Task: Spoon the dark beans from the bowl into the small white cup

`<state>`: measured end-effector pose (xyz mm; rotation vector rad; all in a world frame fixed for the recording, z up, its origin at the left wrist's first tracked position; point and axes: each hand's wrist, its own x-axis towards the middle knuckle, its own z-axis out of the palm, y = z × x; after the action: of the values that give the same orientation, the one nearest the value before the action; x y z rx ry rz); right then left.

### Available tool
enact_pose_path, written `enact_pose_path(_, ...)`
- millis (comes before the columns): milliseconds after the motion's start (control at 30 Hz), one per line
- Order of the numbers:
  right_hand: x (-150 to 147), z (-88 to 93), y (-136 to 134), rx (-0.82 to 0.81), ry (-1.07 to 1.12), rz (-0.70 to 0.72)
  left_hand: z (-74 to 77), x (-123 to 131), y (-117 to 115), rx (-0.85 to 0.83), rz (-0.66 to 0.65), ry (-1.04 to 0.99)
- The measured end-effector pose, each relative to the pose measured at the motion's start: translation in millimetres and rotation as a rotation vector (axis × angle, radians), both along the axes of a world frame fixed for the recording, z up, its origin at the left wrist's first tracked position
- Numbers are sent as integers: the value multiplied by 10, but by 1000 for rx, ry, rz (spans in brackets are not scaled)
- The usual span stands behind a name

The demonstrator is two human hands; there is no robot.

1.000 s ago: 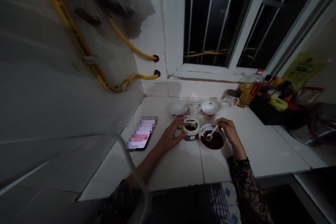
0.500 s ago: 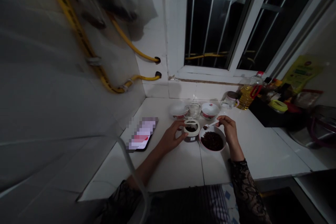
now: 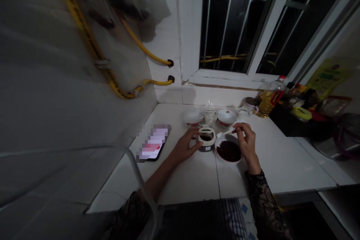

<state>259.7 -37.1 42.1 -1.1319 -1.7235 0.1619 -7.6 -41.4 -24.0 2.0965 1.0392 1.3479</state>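
Observation:
My left hand (image 3: 185,145) grips a small white-rimmed seasoning jar (image 3: 206,146) by its side, thumb in front and fingers behind. Dark red-brown stuff shows through the jar's open top. Pinched in my right hand (image 3: 246,145) is a small white spoon (image 3: 225,133), its bowl over the left back rim of a white bowl. That bowl (image 3: 216,151) stands just right of the jar and holds dark red-brown flakes, perhaps chilli. The spoon's bowl looks pale, with little or nothing on it.
Behind the jar stand a glass jar (image 3: 209,117) and two white bowls, one left (image 3: 191,117) and one right (image 3: 226,117). A phone (image 3: 157,146) lies to the left. An oil bottle (image 3: 267,101), a lidded glass jug (image 3: 248,107) and a black condiment box (image 3: 287,123) are at the right.
The spoon carried some dark flakes near the jar and bowl; now its bowl looks pale. My right hand has shifted slightly, while my left hand stays on the jar.

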Motion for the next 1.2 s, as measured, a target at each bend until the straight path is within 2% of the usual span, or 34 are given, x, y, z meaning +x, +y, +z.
enact_pose_path(133, 237, -28, 47, -6, -166, 8, 6, 0, -6, 3, -1, -1)
enact_pose_path(233, 240, -62, 56, -59, -326, 69, 17, 1, -15, 7, -3, -2)
enact_pose_path(300, 183, -85, 51, -126, -352, 130, 19, 1, -17, 7, -3, -6)
enact_pose_path(400, 122, -116, 44, -202, -292, 169, 8, -1, -12, 7, 3, -4)
enact_pose_path(600, 174, -144, 53, -236, -119, 64, 1, 1, -4, 6, 1, -9)
enact_pose_path(800, 78, -127, 46, -369, -92, 164, 19, 1, -11, 7, 3, 0)
enact_pose_path(1000, 111, -121, 61, -515, 147, 165, -11, -2, 8, 20, 0, 3)
enact_pose_path(1100, 103, -110, 61, -480, 94, 177, -11, -3, 4, 23, -1, 0)
enact_pose_path(1200, 60, -89, 43, -475, 9, 262, -6, -6, -2, 23, 1, 2)
